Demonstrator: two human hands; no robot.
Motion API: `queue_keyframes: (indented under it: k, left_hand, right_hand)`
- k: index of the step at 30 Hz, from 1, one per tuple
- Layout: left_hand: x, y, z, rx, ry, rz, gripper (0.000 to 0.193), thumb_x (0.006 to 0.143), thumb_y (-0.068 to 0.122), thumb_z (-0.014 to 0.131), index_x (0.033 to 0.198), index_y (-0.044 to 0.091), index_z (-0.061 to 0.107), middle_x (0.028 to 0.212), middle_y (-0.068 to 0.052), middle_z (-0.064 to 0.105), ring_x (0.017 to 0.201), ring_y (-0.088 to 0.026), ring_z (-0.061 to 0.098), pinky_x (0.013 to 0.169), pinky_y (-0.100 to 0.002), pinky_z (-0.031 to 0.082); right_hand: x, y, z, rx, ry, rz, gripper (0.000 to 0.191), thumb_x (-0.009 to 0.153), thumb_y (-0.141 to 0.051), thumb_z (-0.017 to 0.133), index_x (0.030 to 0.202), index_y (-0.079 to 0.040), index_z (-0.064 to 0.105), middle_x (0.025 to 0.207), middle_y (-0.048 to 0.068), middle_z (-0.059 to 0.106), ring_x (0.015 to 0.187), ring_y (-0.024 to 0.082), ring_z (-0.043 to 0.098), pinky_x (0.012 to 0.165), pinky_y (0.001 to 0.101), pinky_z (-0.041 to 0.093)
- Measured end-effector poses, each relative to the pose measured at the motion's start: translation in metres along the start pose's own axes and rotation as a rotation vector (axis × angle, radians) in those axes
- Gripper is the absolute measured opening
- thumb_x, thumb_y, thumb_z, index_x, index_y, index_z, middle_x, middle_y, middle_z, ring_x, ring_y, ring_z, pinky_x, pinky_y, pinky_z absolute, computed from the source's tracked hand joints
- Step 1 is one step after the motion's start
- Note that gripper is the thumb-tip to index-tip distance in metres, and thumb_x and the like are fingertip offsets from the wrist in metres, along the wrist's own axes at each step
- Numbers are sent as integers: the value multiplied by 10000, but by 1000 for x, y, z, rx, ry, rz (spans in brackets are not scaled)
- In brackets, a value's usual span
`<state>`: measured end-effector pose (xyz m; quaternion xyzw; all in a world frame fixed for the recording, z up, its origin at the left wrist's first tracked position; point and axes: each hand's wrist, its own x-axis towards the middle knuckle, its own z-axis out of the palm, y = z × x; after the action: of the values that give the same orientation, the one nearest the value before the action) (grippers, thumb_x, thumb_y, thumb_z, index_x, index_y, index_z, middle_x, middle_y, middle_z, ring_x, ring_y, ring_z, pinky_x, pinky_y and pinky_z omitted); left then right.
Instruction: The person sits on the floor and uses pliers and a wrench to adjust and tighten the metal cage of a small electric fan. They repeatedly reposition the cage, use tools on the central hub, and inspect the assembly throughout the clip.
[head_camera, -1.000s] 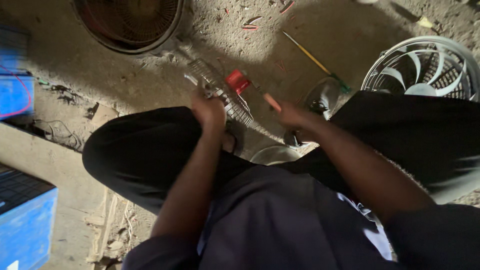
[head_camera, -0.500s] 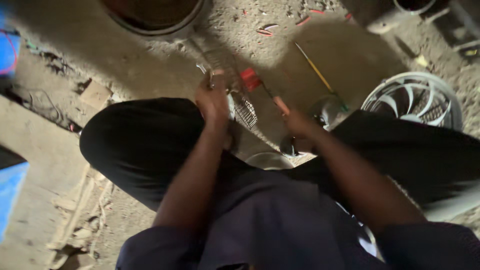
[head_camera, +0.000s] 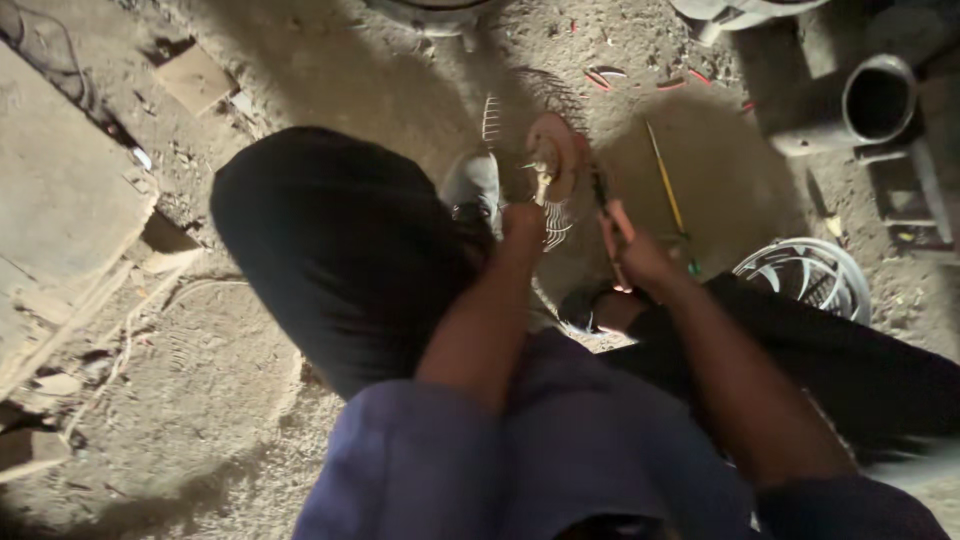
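Observation:
I sit on a dirt floor with my knees apart. My left hand grips the edge of a wire fan guard with a round reddish centre disc, held upright between my legs. My right hand is closed around the orange handle of a screwdriver, whose dark shaft points up toward the disc. The shaft tip sits near the disc's right edge; the picture is too blurred to show contact.
A yellow-shafted tool lies on the dirt right of the guard. A white fan grille rests at right beside my right knee. A dark pipe lies at top right. A flat board and a small block sit at left.
The view has swung left and downward. The guard has turned so its reddish centre disc faces up, and my right hand has brought the screwdriver closer to it.

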<state>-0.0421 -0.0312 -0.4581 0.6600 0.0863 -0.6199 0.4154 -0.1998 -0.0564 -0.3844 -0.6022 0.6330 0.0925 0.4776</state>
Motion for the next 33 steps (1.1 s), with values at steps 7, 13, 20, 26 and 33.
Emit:
queue_keyframes:
  k: [7, 13, 20, 26, 33]
  left_hand:
    - [-7, 18, -21, -7, -131, -57, 190, 958, 186, 658, 1056, 24, 646, 915, -132, 659, 785, -248, 621, 665, -422, 530]
    - [1, 18, -21, 4, -196, -83, 151, 951, 195, 652, 982, 47, 650, 851, -112, 641, 736, -247, 604, 606, -435, 527]
    - [9, 10, -19, -55, -278, -102, 145, 956, 209, 620, 912, 74, 648, 780, -86, 615, 678, -233, 578, 537, -430, 505]
    - [22, -8, -21, -110, -340, 5, 153, 973, 190, 595, 928, 51, 641, 753, -84, 604, 622, -197, 549, 530, -390, 453]
    - [39, -22, -1, 798, -102, 595, 206, 965, 207, 584, 989, 28, 682, 846, -165, 671, 764, -310, 640, 665, -464, 514]
  right_hand:
    - [13, -1, 4, -76, -37, 21, 715, 933, -42, 547, 1578, -330, 439, 869, 108, 662, 735, 181, 639, 633, 335, 519]
    - [14, -2, -1, 301, -298, -54, 647, 844, 65, 558, 1472, -59, 466, 944, 85, 583, 754, 212, 627, 559, 382, 549]
    - [9, -13, -9, 292, -279, 50, 1019, 754, 36, 532, 1635, -342, 187, 919, 86, 617, 747, 216, 609, 618, 349, 517]
    - [15, -3, -13, 335, -260, 45, 635, 776, 29, 590, 1401, -42, 502, 957, 129, 647, 781, 233, 670, 631, 382, 559]
    - [10, -1, -15, 313, -252, 65, 765, 763, 1, 568, 1498, -144, 418, 906, 134, 629, 633, 224, 601, 525, 371, 501]
